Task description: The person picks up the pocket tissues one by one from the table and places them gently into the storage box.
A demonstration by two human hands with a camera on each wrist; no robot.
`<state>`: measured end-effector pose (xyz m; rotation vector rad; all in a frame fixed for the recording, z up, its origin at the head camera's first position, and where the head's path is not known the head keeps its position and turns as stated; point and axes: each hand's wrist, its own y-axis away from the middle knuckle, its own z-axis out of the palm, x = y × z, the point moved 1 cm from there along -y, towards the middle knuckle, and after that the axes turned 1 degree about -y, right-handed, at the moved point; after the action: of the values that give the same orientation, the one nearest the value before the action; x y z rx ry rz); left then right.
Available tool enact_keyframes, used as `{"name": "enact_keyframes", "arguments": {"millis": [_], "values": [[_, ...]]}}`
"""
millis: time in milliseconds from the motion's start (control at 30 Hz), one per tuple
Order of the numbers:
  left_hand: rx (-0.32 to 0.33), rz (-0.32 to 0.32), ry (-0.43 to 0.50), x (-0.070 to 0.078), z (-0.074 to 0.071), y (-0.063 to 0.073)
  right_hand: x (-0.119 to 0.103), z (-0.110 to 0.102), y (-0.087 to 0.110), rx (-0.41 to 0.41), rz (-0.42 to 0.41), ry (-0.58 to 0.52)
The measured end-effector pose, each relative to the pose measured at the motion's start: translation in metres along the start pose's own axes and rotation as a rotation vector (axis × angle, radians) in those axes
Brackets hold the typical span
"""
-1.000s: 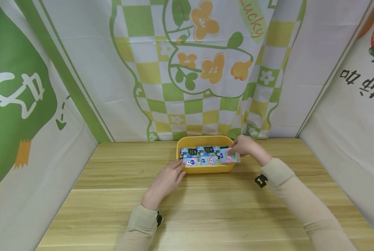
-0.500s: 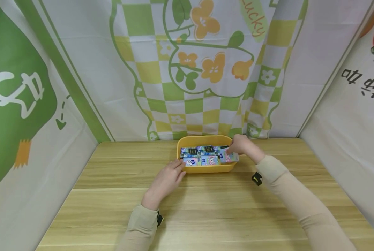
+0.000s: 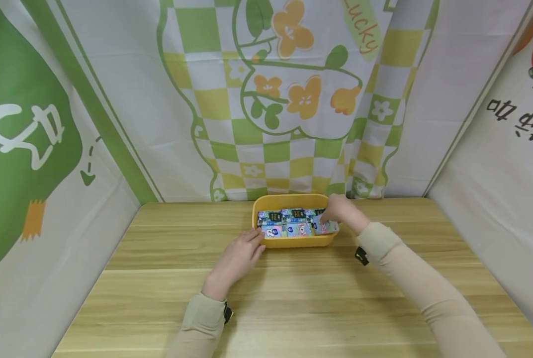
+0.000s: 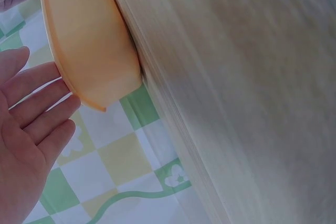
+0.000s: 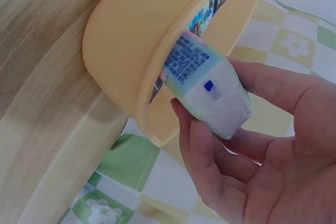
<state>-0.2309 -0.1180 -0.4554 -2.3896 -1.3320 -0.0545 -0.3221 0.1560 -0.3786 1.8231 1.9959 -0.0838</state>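
A yellow plastic basket stands at the back of the table, with two rows of small printed tissue packs inside. In the back row the packs are dark blue with black labels; in the front row they are pastel pink and blue. My right hand pinches a pastel tissue pack between thumb and fingers at the basket's right end. One end of that pack dips inside the rim, the other sticks out toward my palm. My left hand touches the basket's left front rim with straight fingers.
The wooden table stretches from the basket toward me. A checked green and yellow curtain hangs right behind the basket. Printed white cloth walls stand on the left and right.
My right hand has moved a little left and lowered the tissue pack into the right end of the front row. My left hand has stayed at the rim.
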Motion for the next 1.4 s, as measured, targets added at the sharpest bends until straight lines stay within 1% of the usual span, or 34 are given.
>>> {"name": "enact_keyframes", "arguments": {"millis": [167, 300, 400, 700, 800, 933, 1033, 1233, 1400], "values": [[0.0, -0.004, 0.009, 0.0006, -0.0003, 0.0002, -0.0013, 0.0025, 0.0002, -0.011, 0.0, 0.005], [-0.009, -0.012, -0.005, 0.0007, -0.0003, 0.0, -0.0017, 0.0037, 0.0003, -0.005, 0.0, 0.016], [-0.005, -0.008, -0.012, 0.0005, -0.0001, 0.0001, -0.0014, 0.0036, 0.0005, -0.004, 0.005, 0.019], [0.003, -0.003, -0.014, 0.0003, -0.0001, 0.0001, 0.0003, -0.0016, 0.0007, -0.069, 0.022, -0.033], [0.002, -0.003, -0.012, 0.0001, -0.0001, 0.0, 0.0008, -0.0023, -0.0003, -0.083, 0.031, -0.025], [0.012, 0.015, -0.019, -0.0005, 0.0005, -0.0003, 0.0006, -0.001, -0.0014, -0.092, 0.051, 0.0], [0.019, 0.03, -0.021, -0.0006, 0.0008, -0.0003, 0.0, 0.0, 0.0001, -0.074, 0.06, 0.019], [0.015, 0.027, -0.005, -0.0014, 0.0017, -0.0005, 0.0008, 0.0009, 0.0043, -0.007, 0.061, 0.011], [0.02, 0.024, 0.001, -0.0009, 0.0012, -0.0003, 0.0028, 0.0024, 0.0011, 0.0, 0.063, 0.027]]}}
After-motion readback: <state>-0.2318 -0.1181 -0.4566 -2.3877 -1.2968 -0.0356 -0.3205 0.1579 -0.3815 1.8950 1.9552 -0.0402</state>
